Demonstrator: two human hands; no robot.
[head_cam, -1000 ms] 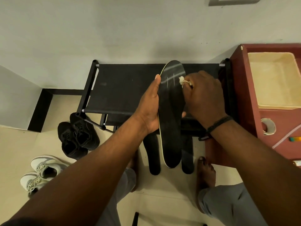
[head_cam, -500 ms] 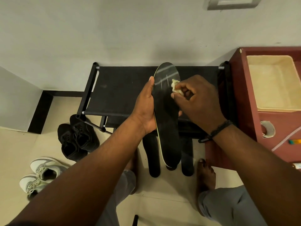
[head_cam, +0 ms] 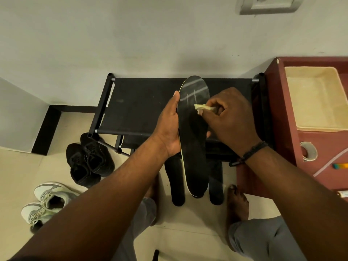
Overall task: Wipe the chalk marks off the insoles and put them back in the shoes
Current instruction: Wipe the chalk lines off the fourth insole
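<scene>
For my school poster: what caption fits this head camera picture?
Left hand holds a black insole while right hand wipes chalk marks with a cloth.

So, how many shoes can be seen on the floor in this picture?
4. Two black shoes stand beside the rack's left leg, and two white shoes lie nearer the camera at the left. Others may be hidden under the rack.
</scene>
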